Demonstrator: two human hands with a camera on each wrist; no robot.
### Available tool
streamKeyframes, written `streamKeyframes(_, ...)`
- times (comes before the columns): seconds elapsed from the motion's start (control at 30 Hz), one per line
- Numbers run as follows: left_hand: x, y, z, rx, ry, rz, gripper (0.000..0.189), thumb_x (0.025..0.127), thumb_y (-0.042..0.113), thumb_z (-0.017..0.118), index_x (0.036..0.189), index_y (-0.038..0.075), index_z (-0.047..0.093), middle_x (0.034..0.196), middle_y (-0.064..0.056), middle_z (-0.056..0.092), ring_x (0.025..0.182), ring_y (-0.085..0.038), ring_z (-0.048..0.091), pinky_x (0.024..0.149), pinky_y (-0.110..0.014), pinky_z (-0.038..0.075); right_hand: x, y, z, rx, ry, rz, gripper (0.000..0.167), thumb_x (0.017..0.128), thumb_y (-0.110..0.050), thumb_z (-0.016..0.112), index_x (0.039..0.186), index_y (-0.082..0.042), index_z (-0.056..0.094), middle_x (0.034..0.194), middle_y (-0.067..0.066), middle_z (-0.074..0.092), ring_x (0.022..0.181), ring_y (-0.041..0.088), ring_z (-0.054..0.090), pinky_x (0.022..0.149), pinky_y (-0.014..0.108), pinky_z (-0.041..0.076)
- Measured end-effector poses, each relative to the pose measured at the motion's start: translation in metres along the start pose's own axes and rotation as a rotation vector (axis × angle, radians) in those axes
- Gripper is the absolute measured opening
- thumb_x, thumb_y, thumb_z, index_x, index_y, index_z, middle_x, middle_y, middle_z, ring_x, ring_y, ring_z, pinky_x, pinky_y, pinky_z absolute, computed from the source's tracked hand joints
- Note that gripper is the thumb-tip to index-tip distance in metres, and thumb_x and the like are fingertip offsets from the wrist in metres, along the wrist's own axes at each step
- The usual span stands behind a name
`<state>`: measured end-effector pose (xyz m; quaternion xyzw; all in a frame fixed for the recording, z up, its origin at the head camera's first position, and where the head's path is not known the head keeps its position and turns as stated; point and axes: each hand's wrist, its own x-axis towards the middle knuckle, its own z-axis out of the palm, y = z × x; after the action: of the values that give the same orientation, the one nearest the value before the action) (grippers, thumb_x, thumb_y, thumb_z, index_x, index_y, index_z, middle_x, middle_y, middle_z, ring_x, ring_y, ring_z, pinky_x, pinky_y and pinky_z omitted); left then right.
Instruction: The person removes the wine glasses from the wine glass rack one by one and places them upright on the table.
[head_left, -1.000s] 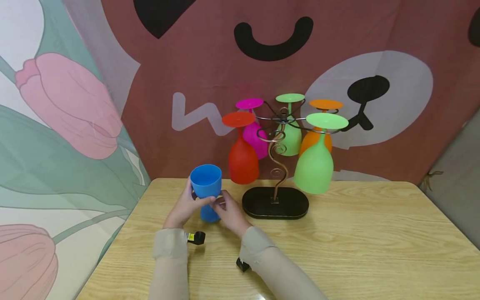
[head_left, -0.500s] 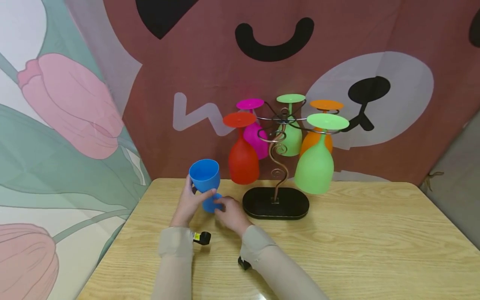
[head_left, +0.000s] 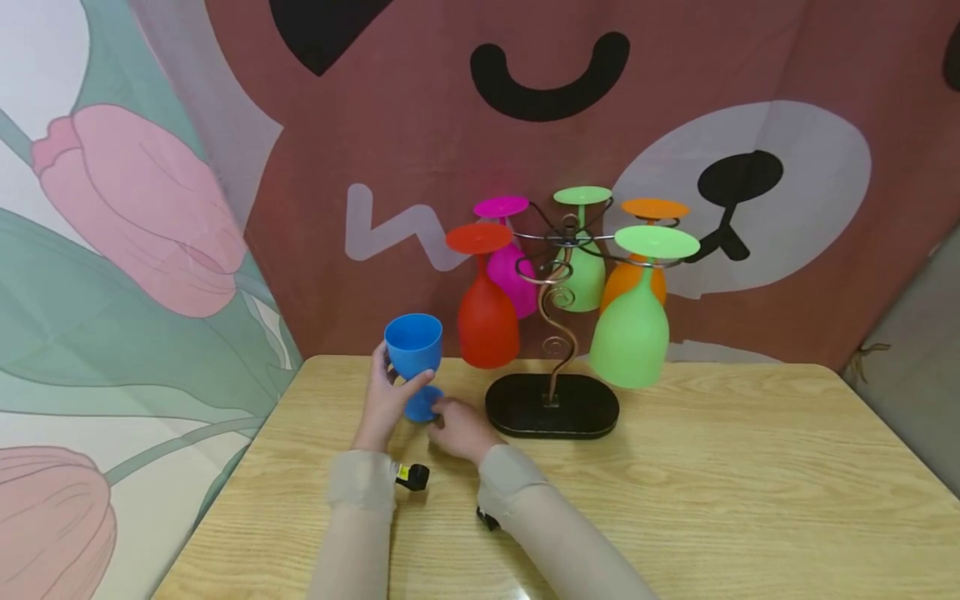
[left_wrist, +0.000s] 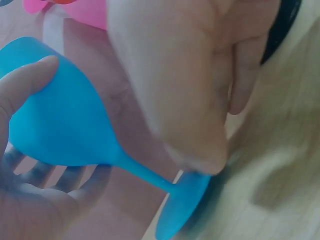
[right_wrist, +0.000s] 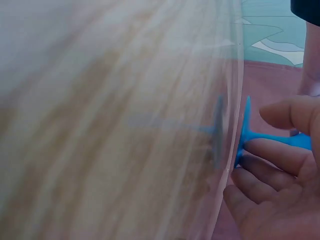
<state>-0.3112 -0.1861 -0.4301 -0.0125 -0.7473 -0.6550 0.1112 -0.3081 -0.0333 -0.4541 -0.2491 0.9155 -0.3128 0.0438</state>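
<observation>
Loosening the left hand (head_left: 383, 406), fingers gripping the blue goblet (head_left: 415, 354), could drop it past the right hand (head_left: 463, 429), fingers unclosed below.

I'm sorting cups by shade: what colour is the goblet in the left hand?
The goblet is blue, shown best in the left wrist view.

And there's the brown cartoon-printed cloth backdrop (head_left: 375, 125) behind a black-based curly metal rack (head_left: 517, 412), pale pink-tulip fabric (head_left: 138, 208) alongside!

Soft, even light fills the head view, while the right wrist view shows a blurred, reflective tabletop (right_wrist: 100, 175).
</observation>
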Motion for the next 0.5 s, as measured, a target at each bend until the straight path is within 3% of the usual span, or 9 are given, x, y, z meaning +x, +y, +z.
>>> streamKeyframes(0.23,0.004,-0.007,0.006,0.016,0.025,0.037,0.092,0.093,0.029,0.077,0.160,0.019,0.015,0.164,-0.013,0.021,0.148,-0.044,0.025,0.118,-0.067,0.021,0.006,-0.005,0.003,-0.097,-0.093,0.029,0.047,0.096,-0.017,0.064,0.139,0.001,0.059,0.149,0.015,0.052,0.137,0.029,0.050,0.114,0.041,0.041)
streamKeyframes(0.4,0.005,-0.009,0.009,0.051,0.033,0.049,0.093,0.095,0.029,0.073,0.161,0.019,0.009,0.165,-0.014,0.017,0.148,-0.045,0.023,0.116,-0.068,0.023,0.009,-0.008,0.005,-0.175,-0.129,0.017,0.040,0.096,-0.019,0.065,0.131,0.000,0.063,0.147,0.013,0.054,0.132,0.027,0.055,0.110,0.039,0.045)
streamKeyframes(0.5,0.005,-0.012,0.009,0.048,0.052,0.039,0.093,0.097,0.030,0.071,0.162,0.021,0.005,0.166,-0.014,0.015,0.149,-0.045,0.021,0.117,-0.067,0.023,0.010,-0.009,0.005,-0.201,-0.160,0.010,0.045,0.099,-0.021,0.063,0.138,0.000,0.059,0.152,0.013,0.048,0.138,0.026,0.049,0.114,0.037,0.040)
